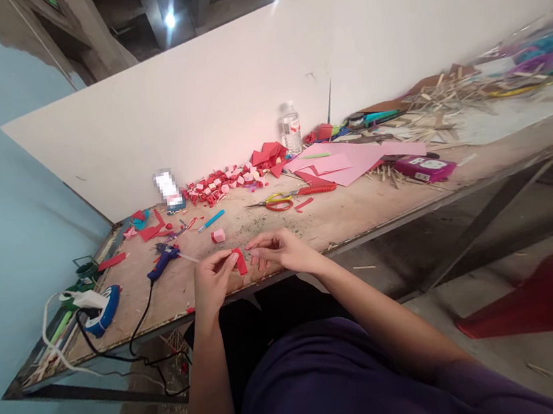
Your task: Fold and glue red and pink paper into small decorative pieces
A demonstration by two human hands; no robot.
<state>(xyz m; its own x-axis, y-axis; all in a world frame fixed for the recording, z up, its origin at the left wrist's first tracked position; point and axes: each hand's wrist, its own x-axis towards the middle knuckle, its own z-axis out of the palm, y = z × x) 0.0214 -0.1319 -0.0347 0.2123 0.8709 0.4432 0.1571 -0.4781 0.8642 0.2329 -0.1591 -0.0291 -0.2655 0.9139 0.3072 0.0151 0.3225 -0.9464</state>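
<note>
My left hand (213, 278) pinches a small folded strip of red paper (242, 262) between thumb and fingers, above the table's front edge. Just to the right, my right hand (282, 250) is held with bent fingers, thumb and forefinger slightly apart; I see nothing between them. Beyond my hands sits a small pink and red paper cube (218, 235). A blue glue gun (163, 260) lies to the left, its pale glue stick pointing toward my left hand. Scissors with red and yellow handles (280, 202) and a blue pen (212, 221) lie farther back.
A heap of pink and red cubes (218, 186) lies along the white board (193, 103), near a plastic bottle (291, 128). Pink paper sheets (346, 158), a purple pack (424, 168) and wooden sticks (445, 102) lie right. A blue power strip (110, 311) with cords stands left.
</note>
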